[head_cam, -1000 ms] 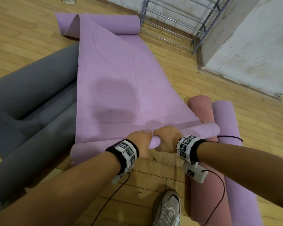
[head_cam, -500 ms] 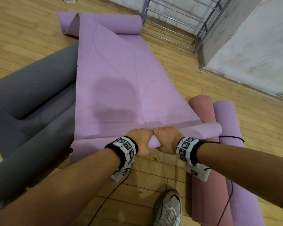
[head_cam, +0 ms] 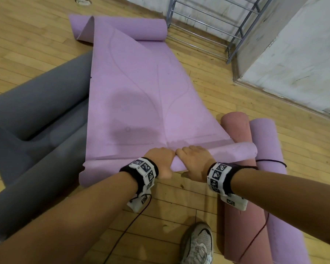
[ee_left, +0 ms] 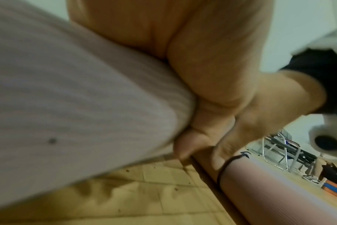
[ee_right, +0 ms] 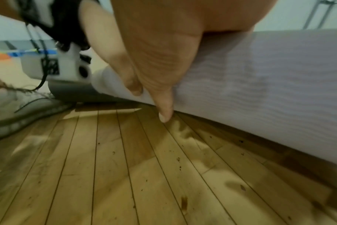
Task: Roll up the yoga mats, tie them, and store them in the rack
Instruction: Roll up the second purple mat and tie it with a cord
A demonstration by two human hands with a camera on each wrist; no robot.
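Note:
A purple yoga mat [head_cam: 137, 92] lies flat on the wooden floor, its near end wound into a thin roll [head_cam: 234, 152]. My left hand [head_cam: 158, 159] and right hand [head_cam: 193, 159] sit side by side on the middle of that roll, fingers curled over its top. In the left wrist view my left hand [ee_left: 202, 73] grips the ribbed roll [ee_left: 67, 99], thumb underneath. My right hand's thumb [ee_right: 162, 94] lies against the near side of the roll [ee_right: 260, 91], pointing at the floor. The mat's far end [head_cam: 122, 28] is curled up. The metal rack [head_cam: 208, 21] stands beyond it.
Grey mats [head_cam: 36, 115] lie spread at the left, partly under the purple one. A rolled pink mat [head_cam: 240, 225] and a rolled purple mat [head_cam: 274, 187] with a black tie lie at the right. My shoe [head_cam: 197, 244] is behind the hands. A white wall block [head_cam: 293, 63] stands right of the rack.
Both hands have turned forward over the roll, and it has moved slightly farther onto the flat mat. The hands keep their grip.

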